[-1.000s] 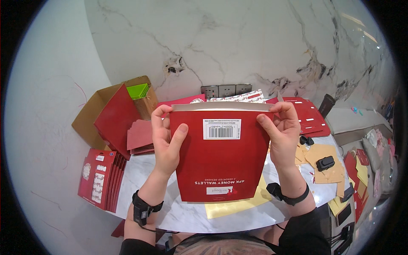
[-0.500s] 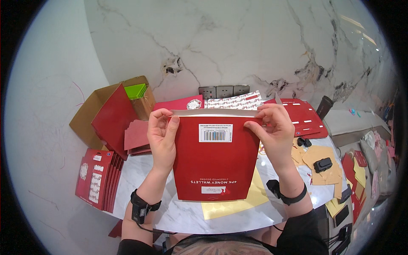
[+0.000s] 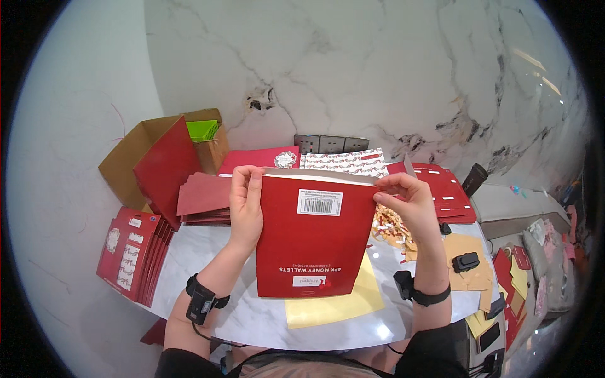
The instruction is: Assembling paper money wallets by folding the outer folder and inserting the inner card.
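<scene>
Barcoded red card packet (image 3: 312,242), two-handed hold.
Left hand (image 3: 245,209) and right hand (image 3: 408,199) pinch its top corners, apparently keeping the flap (image 3: 319,176) level; yellow sheet (image 3: 339,309) below grip.

downward fisheye view from head

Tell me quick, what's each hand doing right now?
Left hand: closed, pinching the red packet at its top left corner.
Right hand: fingertips at the top right corner; can't tell if it's gripping.
</scene>
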The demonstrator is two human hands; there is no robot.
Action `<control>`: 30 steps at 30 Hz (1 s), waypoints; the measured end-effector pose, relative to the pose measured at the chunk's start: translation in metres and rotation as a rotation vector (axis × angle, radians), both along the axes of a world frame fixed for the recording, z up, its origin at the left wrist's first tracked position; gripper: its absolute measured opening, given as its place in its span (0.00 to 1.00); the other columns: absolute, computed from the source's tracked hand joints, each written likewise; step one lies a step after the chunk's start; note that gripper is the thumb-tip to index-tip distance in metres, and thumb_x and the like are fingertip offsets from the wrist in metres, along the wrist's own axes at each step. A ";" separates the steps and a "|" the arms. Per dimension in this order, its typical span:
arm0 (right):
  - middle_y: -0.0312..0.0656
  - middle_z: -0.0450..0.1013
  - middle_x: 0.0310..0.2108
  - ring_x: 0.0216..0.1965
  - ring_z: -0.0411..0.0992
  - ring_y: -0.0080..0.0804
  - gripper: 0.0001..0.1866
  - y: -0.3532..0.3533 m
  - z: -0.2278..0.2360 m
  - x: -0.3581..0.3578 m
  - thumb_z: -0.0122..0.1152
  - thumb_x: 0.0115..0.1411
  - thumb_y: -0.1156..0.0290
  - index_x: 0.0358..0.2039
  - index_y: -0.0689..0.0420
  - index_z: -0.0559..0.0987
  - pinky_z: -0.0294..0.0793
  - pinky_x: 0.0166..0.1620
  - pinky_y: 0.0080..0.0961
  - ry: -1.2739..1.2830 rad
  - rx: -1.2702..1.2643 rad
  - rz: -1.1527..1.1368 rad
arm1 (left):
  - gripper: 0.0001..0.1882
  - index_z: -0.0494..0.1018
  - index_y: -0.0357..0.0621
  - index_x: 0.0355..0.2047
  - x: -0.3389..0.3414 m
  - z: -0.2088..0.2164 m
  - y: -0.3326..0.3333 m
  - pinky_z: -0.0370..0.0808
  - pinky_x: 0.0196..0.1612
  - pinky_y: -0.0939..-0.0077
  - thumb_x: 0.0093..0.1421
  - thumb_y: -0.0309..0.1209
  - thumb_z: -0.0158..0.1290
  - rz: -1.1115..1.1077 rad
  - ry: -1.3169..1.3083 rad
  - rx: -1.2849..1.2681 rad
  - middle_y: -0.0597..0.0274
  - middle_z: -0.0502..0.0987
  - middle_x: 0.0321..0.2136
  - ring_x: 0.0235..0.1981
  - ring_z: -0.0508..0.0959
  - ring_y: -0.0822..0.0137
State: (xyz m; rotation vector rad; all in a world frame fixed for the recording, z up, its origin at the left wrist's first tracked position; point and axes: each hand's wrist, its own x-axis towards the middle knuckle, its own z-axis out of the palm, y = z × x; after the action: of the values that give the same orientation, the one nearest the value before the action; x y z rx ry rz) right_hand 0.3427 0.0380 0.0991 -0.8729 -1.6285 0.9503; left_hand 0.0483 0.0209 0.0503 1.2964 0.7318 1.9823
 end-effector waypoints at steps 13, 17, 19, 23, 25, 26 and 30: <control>0.38 0.79 0.31 0.33 0.77 0.21 0.06 0.004 -0.006 -0.001 0.68 0.56 0.80 0.35 0.64 0.80 0.76 0.37 0.16 0.014 -0.017 0.009 | 0.17 0.66 0.41 0.54 -0.009 0.013 -0.003 0.72 0.53 0.74 0.74 0.39 0.39 -0.326 -0.051 -0.144 0.54 0.76 0.49 0.48 0.75 0.71; 0.39 0.79 0.30 0.32 0.77 0.21 0.05 0.003 -0.004 -0.001 0.67 0.56 0.81 0.34 0.64 0.81 0.76 0.38 0.16 0.053 -0.032 0.002 | 0.26 0.68 0.35 0.57 -0.010 0.018 -0.005 0.73 0.56 0.68 0.74 0.44 0.34 -0.588 -0.121 -0.308 0.52 0.76 0.51 0.52 0.77 0.66; 0.39 0.79 0.31 0.33 0.77 0.20 0.06 0.003 -0.003 0.000 0.67 0.56 0.81 0.35 0.63 0.80 0.76 0.38 0.16 0.075 -0.028 0.029 | 0.25 0.69 0.35 0.56 -0.011 0.013 -0.003 0.74 0.55 0.69 0.74 0.43 0.35 -0.593 -0.123 -0.278 0.53 0.77 0.50 0.51 0.77 0.66; 0.37 0.77 0.31 0.34 0.75 0.19 0.08 0.000 -0.001 -0.009 0.67 0.56 0.81 0.37 0.63 0.80 0.76 0.38 0.16 0.271 0.001 0.052 | 0.23 0.68 0.35 0.56 -0.012 0.009 0.000 0.77 0.54 0.69 0.74 0.41 0.37 -0.589 -0.112 -0.195 0.52 0.77 0.50 0.51 0.77 0.66; 0.34 0.75 0.31 0.35 0.73 0.17 0.10 -0.002 0.003 -0.006 0.66 0.57 0.80 0.41 0.62 0.80 0.75 0.39 0.14 0.260 -0.077 0.105 | 0.23 0.67 0.35 0.56 -0.008 0.016 -0.002 0.77 0.54 0.69 0.74 0.42 0.36 -0.591 -0.109 -0.195 0.52 0.76 0.50 0.52 0.77 0.66; 0.34 0.75 0.31 0.35 0.73 0.17 0.10 -0.001 0.002 -0.004 0.66 0.57 0.80 0.41 0.62 0.80 0.75 0.39 0.14 0.260 -0.076 0.100 | 0.23 0.66 0.36 0.57 -0.007 0.018 -0.002 0.77 0.54 0.69 0.74 0.42 0.35 -0.588 -0.108 -0.195 0.51 0.76 0.51 0.52 0.77 0.66; 0.32 0.75 0.33 0.35 0.71 0.14 0.14 0.006 -0.006 0.001 0.65 0.60 0.77 0.47 0.61 0.79 0.71 0.38 0.13 0.048 -0.117 0.207 | 0.24 0.64 0.37 0.58 -0.014 0.014 -0.006 0.77 0.55 0.68 0.74 0.44 0.34 -0.665 -0.108 -0.219 0.50 0.74 0.53 0.53 0.77 0.65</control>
State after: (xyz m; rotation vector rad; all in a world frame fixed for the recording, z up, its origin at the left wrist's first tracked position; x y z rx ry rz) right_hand 0.3436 0.0436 0.0930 -0.7635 -1.6581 1.2114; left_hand 0.0341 0.0153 0.0646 1.1036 0.3786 1.3799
